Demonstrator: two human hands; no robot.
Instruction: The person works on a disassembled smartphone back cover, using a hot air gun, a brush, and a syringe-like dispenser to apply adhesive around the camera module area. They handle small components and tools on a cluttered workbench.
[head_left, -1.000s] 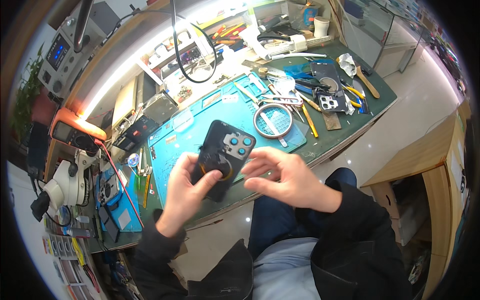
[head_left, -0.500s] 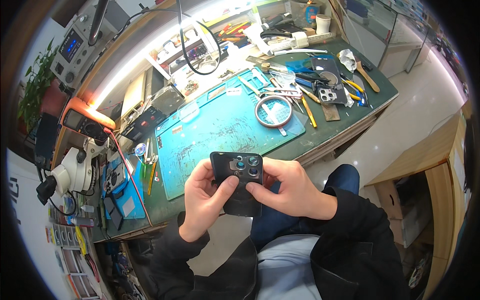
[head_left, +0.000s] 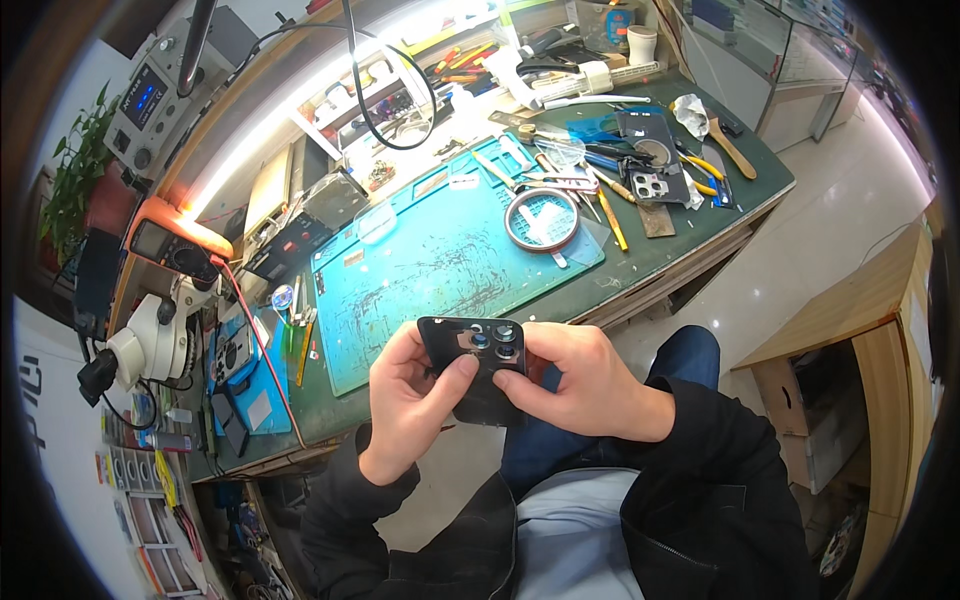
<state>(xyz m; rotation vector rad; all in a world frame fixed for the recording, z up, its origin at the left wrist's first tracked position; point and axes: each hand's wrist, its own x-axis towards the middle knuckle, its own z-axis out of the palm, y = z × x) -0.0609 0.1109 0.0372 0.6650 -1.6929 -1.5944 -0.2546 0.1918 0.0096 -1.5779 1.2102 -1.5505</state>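
Note:
A dark smartphone is held up between both hands, above my lap and just off the bench's near edge. Its back faces me, with a cluster of camera lenses at the top right. My left hand is closed on the left side, its thumb pressed on the back below the lenses. My right hand grips the right side, the thumb lying on the back under the lens cluster. The fingers behind the phone are partly hidden.
A scratched blue-green work mat lies on the green bench. Nearby are a round magnifier-like ring, pliers, a brush and a black phone back panel. At left stand a microscope and an orange multimeter.
The phone has tilted slightly, so its back looks shorter from top to bottom. Both hands keep nearly the same grip, and the view has shifted a little.

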